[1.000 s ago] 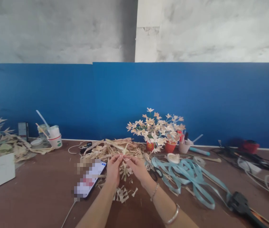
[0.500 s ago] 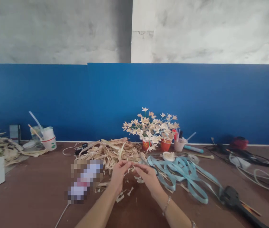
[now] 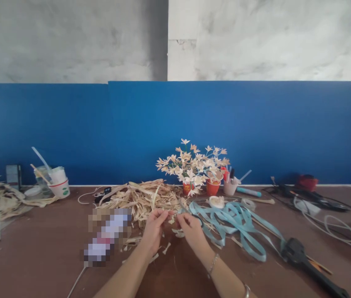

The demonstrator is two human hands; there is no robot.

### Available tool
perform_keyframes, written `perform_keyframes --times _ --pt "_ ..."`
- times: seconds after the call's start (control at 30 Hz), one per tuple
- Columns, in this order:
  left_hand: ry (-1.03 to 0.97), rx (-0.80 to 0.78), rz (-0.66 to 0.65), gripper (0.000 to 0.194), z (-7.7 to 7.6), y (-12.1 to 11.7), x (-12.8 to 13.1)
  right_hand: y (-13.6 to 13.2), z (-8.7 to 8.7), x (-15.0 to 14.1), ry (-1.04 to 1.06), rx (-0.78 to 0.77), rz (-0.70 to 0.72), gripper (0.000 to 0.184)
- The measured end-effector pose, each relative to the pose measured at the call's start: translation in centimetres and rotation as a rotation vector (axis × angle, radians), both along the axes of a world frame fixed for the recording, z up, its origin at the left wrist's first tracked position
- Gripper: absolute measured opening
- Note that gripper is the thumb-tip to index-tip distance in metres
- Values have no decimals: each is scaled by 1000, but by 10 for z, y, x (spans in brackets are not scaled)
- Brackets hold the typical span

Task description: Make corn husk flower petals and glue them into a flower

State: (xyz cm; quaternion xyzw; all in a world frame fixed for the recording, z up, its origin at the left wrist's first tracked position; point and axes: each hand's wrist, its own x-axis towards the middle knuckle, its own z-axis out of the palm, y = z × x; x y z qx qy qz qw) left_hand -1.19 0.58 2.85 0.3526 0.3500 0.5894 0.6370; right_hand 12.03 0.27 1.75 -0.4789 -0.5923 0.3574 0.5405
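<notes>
My left hand [image 3: 154, 230] is closed in a pinch over the table, with thumb and forefinger pressed together near the front of a pile of dried husk strips [image 3: 150, 194]. Facing it, my right hand [image 3: 193, 232] pinches too, its fingertips a small gap away from the left ones. Whatever sits between the fingertips is too small to make out. Small cut husk scraps [image 3: 167, 248] lie beneath the hands. Partly hidden behind my right hand are dark-handled scissors [image 3: 200, 221]. Light blue ribbon [image 3: 240, 219] lies in loops to the right.
Husk flowers [image 3: 191, 165] stand in small red pots [image 3: 213, 187] at the back. A blurred phone [image 3: 107, 236] with a cable lies left. A black glue-gun-like tool [image 3: 299, 252] and cables [image 3: 327, 223] are right. A white cup [image 3: 60, 188] stands back left.
My hands, first held together, have moved slightly apart and a little lower. The view has turned rightward, so the table's things appear shifted left.
</notes>
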Motion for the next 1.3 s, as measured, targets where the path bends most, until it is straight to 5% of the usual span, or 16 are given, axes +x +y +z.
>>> perform_keyframes --times 0.13,0.33,0.57,0.67,0.8,1.0,1.17,1.3 --pt "61 -21 67 24 -3 4 -3 -6 5 0 -157 82 -56 18" --pt "521 99 -18 11 -10 13 -7 -13 13 5 -425 432 46 13" --pt "1068 480 58 15 -12 5 -7 -5 3 8 -429 271 88 15" --pt "1093 606 130 14 -10 3 -8 2 -1 7 -167 96 70 21" --pt "993 743 183 11 -6 1 -7 4 2 6 298 -222 245 31" --pt "833 698 129 16 -1 -5 -4 1 4 9 628 -424 396 35" --pt "923 727 107 16 -2 -4 -5 4 3 9 553 -370 315 36" --pt "1016 640 131 15 -6 1 -6 2 7 9 77 -81 146 15"
